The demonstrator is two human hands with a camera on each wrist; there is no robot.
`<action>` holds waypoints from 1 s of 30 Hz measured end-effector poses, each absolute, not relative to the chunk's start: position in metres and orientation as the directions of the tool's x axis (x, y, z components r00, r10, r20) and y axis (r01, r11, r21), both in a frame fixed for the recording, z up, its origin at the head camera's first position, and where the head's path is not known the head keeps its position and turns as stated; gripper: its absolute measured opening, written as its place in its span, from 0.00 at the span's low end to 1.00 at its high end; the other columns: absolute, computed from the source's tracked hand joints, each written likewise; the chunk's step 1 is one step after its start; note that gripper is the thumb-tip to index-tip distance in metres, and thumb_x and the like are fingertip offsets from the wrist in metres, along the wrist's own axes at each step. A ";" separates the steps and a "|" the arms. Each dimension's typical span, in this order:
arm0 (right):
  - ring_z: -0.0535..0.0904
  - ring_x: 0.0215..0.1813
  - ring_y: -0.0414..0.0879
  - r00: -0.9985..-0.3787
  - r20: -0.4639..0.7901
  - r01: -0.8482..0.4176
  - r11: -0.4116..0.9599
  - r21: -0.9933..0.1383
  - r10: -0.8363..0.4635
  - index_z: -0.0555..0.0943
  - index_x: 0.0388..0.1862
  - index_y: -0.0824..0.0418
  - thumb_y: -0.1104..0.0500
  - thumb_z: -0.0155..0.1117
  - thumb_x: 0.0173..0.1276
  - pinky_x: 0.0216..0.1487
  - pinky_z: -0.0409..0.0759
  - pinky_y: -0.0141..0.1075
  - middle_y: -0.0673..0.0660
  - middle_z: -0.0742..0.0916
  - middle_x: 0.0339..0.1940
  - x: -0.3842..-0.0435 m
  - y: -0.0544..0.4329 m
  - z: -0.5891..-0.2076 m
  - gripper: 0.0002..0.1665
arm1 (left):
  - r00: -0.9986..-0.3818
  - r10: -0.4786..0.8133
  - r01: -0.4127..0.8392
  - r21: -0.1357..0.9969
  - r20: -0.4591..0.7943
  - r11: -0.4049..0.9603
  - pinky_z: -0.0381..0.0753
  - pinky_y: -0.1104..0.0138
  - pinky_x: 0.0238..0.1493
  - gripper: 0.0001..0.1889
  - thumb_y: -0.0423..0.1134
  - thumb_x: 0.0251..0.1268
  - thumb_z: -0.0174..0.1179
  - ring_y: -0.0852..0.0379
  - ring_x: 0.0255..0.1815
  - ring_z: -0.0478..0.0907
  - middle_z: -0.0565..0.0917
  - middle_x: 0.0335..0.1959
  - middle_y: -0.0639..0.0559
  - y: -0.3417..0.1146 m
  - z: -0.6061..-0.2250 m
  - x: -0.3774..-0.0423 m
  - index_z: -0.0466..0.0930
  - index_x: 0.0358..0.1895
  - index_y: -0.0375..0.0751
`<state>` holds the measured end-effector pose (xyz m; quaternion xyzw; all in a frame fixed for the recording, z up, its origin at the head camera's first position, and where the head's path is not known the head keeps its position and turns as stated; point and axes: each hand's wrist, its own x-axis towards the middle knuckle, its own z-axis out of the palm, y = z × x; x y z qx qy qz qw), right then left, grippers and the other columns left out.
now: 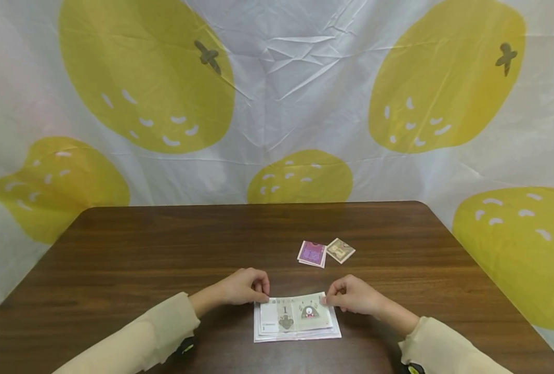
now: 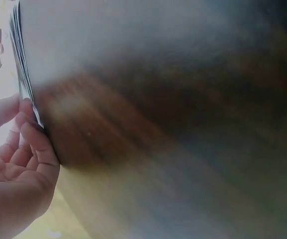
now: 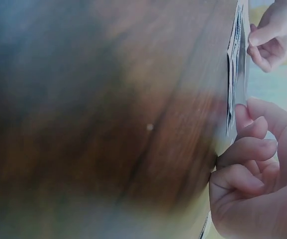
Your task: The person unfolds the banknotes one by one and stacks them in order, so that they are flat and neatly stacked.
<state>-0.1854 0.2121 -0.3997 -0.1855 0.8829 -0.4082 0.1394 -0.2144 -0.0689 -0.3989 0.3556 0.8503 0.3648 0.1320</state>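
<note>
A pale play banknote [image 1: 285, 315], printed with a 1 and a cartoon figure, tops a small stack of white papers [image 1: 300, 337] near the table's front. At its upper left corner my left hand [image 1: 245, 286] pinches the note between thumb and forefinger. My right hand [image 1: 354, 296] pinches the upper right corner the same way. From the side, the left wrist view shows the layered edge of the paper stack [image 2: 20, 55] beyond my left fingers [image 2: 36, 142]. In the right wrist view, my right fingers [image 3: 247, 152] curl beside the stack's edge [image 3: 233, 74].
Behind the stack, a folded purple note [image 1: 313, 253] lies on the brown wooden table [image 1: 174, 244]. A folded tan note [image 1: 340, 250] sits against its right side. A white cloth with yellow fruit prints [image 1: 300, 176] hangs beyond the table's far edge.
</note>
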 end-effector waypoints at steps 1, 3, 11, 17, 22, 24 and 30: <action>0.63 0.13 0.36 -0.893 -0.089 -0.224 0.606 -0.763 -0.442 0.77 0.18 0.60 0.57 0.64 0.54 0.13 0.59 0.27 0.46 0.69 0.08 -0.185 0.212 -0.400 0.10 | -0.713 0.701 0.515 0.704 0.035 0.489 0.67 0.73 0.19 0.07 0.30 0.49 0.62 0.67 0.16 0.67 0.72 0.14 0.59 -0.069 -0.399 -0.214 0.73 0.23 0.41; 0.63 0.13 0.36 -0.893 -0.080 -0.240 0.618 -0.749 -0.443 0.77 0.17 0.60 0.58 0.64 0.54 0.12 0.59 0.28 0.46 0.69 0.08 -0.185 0.211 -0.399 0.10 | -0.710 0.703 0.528 0.688 0.037 0.497 0.66 0.73 0.19 0.07 0.30 0.48 0.63 0.66 0.17 0.67 0.72 0.14 0.59 -0.068 -0.399 -0.214 0.73 0.23 0.41; 0.64 0.13 0.36 -0.892 -0.065 -0.272 0.647 -0.712 -0.447 0.76 0.16 0.59 0.60 0.64 0.53 0.12 0.59 0.27 0.45 0.70 0.09 -0.184 0.209 -0.396 0.09 | -0.710 0.703 0.559 0.647 0.049 0.519 0.65 0.73 0.18 0.08 0.31 0.46 0.63 0.68 0.16 0.65 0.71 0.13 0.60 -0.067 -0.399 -0.213 0.72 0.22 0.42; 0.62 0.16 0.35 -0.894 -0.017 -0.342 0.706 -0.620 -0.447 0.76 0.15 0.57 0.58 0.67 0.50 0.17 0.60 0.29 0.43 0.72 0.12 -0.184 0.208 -0.395 0.11 | -0.713 0.699 0.566 0.640 0.061 0.521 0.64 0.74 0.18 0.08 0.31 0.45 0.64 0.68 0.15 0.64 0.70 0.13 0.60 -0.067 -0.398 -0.212 0.72 0.21 0.42; 0.63 0.17 0.35 -0.892 -0.002 -0.362 0.716 -0.597 -0.453 0.75 0.14 0.56 0.58 0.67 0.50 0.18 0.61 0.29 0.42 0.72 0.12 -0.184 0.208 -0.394 0.11 | -0.708 0.703 0.567 0.647 0.067 0.510 0.64 0.74 0.19 0.08 0.31 0.45 0.64 0.68 0.16 0.64 0.70 0.14 0.59 -0.066 -0.396 -0.211 0.72 0.21 0.41; 0.62 0.17 0.35 -0.893 -0.002 -0.357 0.712 -0.605 -0.450 0.75 0.14 0.56 0.58 0.66 0.50 0.18 0.60 0.29 0.42 0.71 0.12 -0.184 0.208 -0.395 0.11 | -0.707 0.704 0.568 0.649 0.068 0.507 0.64 0.74 0.19 0.08 0.31 0.45 0.64 0.68 0.16 0.64 0.70 0.14 0.60 -0.067 -0.396 -0.211 0.72 0.21 0.41; 0.61 0.17 0.36 -0.907 -0.029 -0.296 0.686 -0.665 -0.420 0.74 0.17 0.57 0.56 0.63 0.54 0.16 0.57 0.29 0.44 0.69 0.11 -0.185 0.210 -0.396 0.11 | -0.720 0.691 0.554 0.657 0.070 0.511 0.64 0.73 0.18 0.08 0.32 0.46 0.64 0.67 0.16 0.65 0.70 0.13 0.60 -0.068 -0.397 -0.212 0.72 0.22 0.42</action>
